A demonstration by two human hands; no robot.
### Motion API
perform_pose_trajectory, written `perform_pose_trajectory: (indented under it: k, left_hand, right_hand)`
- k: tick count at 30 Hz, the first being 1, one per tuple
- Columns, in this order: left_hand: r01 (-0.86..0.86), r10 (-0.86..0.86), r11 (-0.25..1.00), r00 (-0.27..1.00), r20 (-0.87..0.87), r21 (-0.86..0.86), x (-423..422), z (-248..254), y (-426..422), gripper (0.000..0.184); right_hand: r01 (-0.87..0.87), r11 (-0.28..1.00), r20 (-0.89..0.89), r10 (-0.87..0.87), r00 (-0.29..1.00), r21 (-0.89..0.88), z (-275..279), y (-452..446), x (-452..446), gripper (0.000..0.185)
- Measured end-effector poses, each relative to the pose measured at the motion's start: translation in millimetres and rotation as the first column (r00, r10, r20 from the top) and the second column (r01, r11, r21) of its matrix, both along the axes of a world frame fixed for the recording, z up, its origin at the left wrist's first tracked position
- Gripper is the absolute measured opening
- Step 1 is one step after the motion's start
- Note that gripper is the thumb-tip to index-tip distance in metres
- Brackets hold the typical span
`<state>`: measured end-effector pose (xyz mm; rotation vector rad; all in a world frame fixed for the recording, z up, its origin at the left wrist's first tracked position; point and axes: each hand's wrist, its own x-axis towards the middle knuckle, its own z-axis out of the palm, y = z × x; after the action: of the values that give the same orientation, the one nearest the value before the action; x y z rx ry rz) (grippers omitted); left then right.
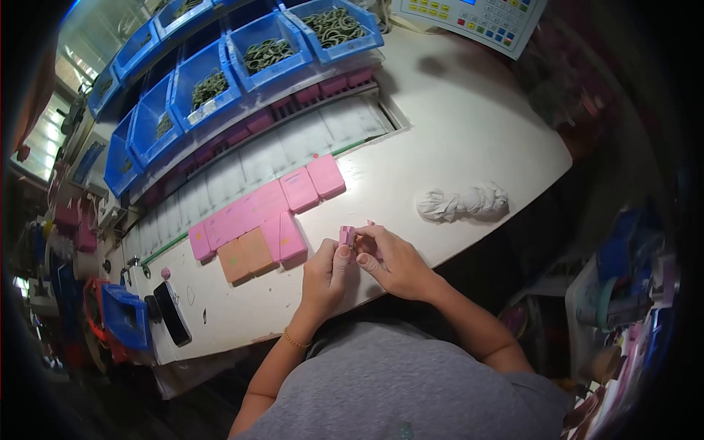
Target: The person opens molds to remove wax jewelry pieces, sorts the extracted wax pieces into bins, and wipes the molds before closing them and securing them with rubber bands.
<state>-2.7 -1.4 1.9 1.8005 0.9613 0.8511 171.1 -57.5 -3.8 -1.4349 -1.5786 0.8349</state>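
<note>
My left hand (323, 280) is closed around a small pink block (347, 235), gripping it between thumb and fingers just above the near edge of the white table. Close beside it, my right hand (397, 262) has its fingers curled and its thumb pointing toward the block. A bit of pink shows above the right fingertips, but what lies within those fingers is mostly hidden. Left of the hands, a row of flat pink blocks (249, 213) lies on the table, with an orange-brown block (246, 257) against it.
Blue bins (268, 55) with dark green rings stand in tiers at the back. A bundled white cloth (462, 202) lies right of my hands. A phone-like black object (172, 314) rests at the left edge. A keypad machine (469, 22) stands at the far right.
</note>
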Motion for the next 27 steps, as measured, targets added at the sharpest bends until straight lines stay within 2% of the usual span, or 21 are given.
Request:
perform_pose_trajectory:
  k: [2,4,8,10,11,13,14,18,20,23,25,26,27]
  left_hand:
    - [0.035,-0.033,0.999,0.995,-0.091,0.025,7.4,1.9,2.0,0.028]
    - [0.050,-0.047,0.998,0.995,-0.091,0.034,14.4,0.1,1.6,0.027]
    - [0.054,-0.048,0.997,0.992,-0.118,0.053,22.2,1.6,-1.1,0.026]
    - [0.040,-0.037,0.999,0.994,-0.102,0.034,22.8,2.9,-1.9,0.027]
    - [0.025,-0.023,1.000,0.996,-0.083,0.016,23.0,3.1,-2.0,0.027]
    - [0.009,-0.007,1.000,0.997,-0.081,0.021,21.0,-0.3,-2.4,0.028]
    - [-0.009,0.011,1.000,0.997,-0.078,0.027,19.4,-1.6,-2.8,0.029]
    - [-0.055,0.054,0.998,0.995,-0.081,-0.013,11.2,-1.9,-3.1,0.032]
    - [-0.111,0.108,0.981,0.994,-0.025,-0.162,8.5,-4.6,-2.7,0.034]
    - [-0.131,0.145,0.956,0.989,0.035,-0.263,6.8,-4.6,-3.5,0.033]
    - [-0.117,0.133,0.960,0.990,0.045,-0.254,7.9,-6.0,-5.0,0.033]
    - [-0.104,0.121,0.964,0.991,0.054,-0.245,8.4,-7.2,-5.7,0.032]
    - [-0.103,0.120,0.964,0.991,0.055,-0.246,8.6,-8.5,-6.2,0.032]
  right_hand:
    - [0.023,1.000,-0.064,-0.022,0.998,0.016,-7.5,-1.4,0.6,0.041]
    - [0.105,0.994,-0.210,-0.106,0.972,-0.016,-13.1,-2.8,-4.4,0.037]
    - [0.195,0.980,-0.211,-0.198,0.957,-0.032,-7.0,-6.7,-6.3,0.029]
    - [0.187,0.940,-0.024,-0.188,0.982,0.286,-21.3,-3.2,-5.3,0.023]
    - [0.190,0.940,-0.026,-0.190,0.981,0.285,-24.0,-3.0,-6.0,0.023]
    - [0.173,0.868,0.096,-0.244,0.965,0.466,-26.2,-1.8,-8.3,0.018]
    - [0.173,0.868,0.096,-0.244,0.965,0.465,-28.0,-2.6,-8.9,0.018]
    - [0.191,0.882,0.106,-0.260,0.960,0.431,-35.1,-6.2,-11.7,0.018]
    - [0.188,0.876,0.114,-0.263,0.958,0.444,-36.2,-6.6,-12.4,0.018]
    - [0.204,0.877,0.081,-0.264,0.961,0.436,-33.9,-6.7,-12.5,0.022]
    - [0.293,0.953,-0.154,-0.279,0.948,0.076,-25.5,-9.9,-12.3,0.025]
    - [0.292,0.953,-0.154,-0.279,0.948,0.076,-18.1,-8.7,-11.0,0.025]
    - [0.251,0.967,-0.234,-0.252,0.939,-0.034,-7.9,-5.2,-7.6,0.027]
